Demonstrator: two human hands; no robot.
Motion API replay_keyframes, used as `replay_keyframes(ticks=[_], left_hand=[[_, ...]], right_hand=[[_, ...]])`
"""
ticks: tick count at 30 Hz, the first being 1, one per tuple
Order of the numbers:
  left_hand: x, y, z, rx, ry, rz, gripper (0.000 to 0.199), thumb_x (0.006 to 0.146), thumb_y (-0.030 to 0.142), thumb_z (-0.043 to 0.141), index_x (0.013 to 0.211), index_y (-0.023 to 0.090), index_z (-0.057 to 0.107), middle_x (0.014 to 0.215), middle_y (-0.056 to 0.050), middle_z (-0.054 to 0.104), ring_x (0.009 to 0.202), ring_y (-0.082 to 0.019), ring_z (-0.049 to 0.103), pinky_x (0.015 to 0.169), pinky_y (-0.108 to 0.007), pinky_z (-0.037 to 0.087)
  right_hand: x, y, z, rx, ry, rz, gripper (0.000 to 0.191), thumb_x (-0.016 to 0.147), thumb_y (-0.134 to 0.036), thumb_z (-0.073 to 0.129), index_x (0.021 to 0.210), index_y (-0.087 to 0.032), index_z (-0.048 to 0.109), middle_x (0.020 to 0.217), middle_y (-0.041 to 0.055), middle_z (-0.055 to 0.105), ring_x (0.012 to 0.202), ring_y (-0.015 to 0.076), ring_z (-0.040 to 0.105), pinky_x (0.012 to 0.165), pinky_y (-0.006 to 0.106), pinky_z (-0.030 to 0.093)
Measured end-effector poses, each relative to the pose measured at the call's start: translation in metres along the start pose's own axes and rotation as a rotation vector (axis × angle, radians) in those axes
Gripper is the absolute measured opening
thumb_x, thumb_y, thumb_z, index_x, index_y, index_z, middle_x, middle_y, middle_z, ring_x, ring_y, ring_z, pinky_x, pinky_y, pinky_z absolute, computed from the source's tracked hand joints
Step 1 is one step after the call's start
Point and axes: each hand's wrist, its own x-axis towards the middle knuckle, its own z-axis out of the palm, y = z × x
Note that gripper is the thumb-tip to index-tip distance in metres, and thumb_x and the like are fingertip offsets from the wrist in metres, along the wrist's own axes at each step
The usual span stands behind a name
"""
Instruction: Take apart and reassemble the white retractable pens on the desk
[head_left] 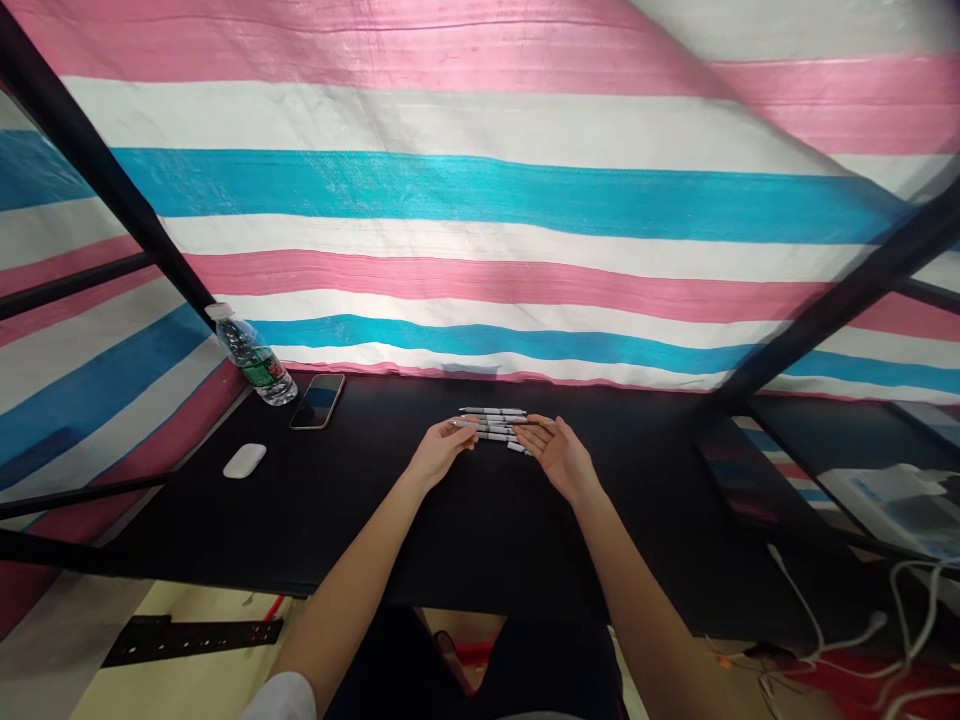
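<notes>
Beyond everything hangs a pink, white and blue striped tarpaulin behind the black table; a water bottle, a smartphone and a white computer mouse sit to the left (well apart from the hands). Between the left hand and right hand lie slim marker pens – light, stiff, round, apt to roll, best taken mid-barrel; the right hand lies open across them; the left's fingertips touch them, any pinch too small to tell.
</notes>
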Motion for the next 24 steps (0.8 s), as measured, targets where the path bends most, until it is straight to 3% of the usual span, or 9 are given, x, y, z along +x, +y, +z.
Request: replay_keyframes(ticks=[6,13,24], left_hand=[[0.0004,-0.0034,-0.0026,-0.028,-0.064,-0.029,0.031,0.072,0.035,0.076,0.094,0.013,0.071,0.083,-0.009,0.07,0.085,-0.019,0.066,0.082,-0.032,0.05],[0.0005,-0.0037,-0.0044,-0.004,-0.099,-0.04,0.033,0.074,0.035,0.075,0.098,0.013,0.071,0.095,-0.012,0.072,0.094,-0.023,0.067,0.088,-0.036,0.05],[-0.0008,-0.0029,-0.0023,-0.017,-0.106,-0.047,0.032,0.073,0.032,0.077,0.098,0.014,0.071,0.097,-0.011,0.072,0.098,-0.024,0.067,0.091,-0.037,0.049]], right_hand=[[-0.0024,0.0005,0.004,-0.018,-0.027,0.011,0.035,0.092,-0.042,0.045,0.093,-0.017,0.068,0.097,0.0125,0.072,0.104,0.0256,0.066,0.103,0.043,0.045],[-0.0007,0.0008,0.0008,-0.029,-0.022,-0.008,0.033,0.092,-0.043,0.045,0.091,-0.019,0.068,0.096,0.0106,0.073,0.105,0.0257,0.066,0.104,0.045,0.044],[-0.0023,0.0009,0.0043,-0.04,-0.013,0.004,0.035,0.093,-0.041,0.043,0.09,-0.019,0.069,0.095,0.0106,0.073,0.101,0.0248,0.067,0.101,0.043,0.045]])
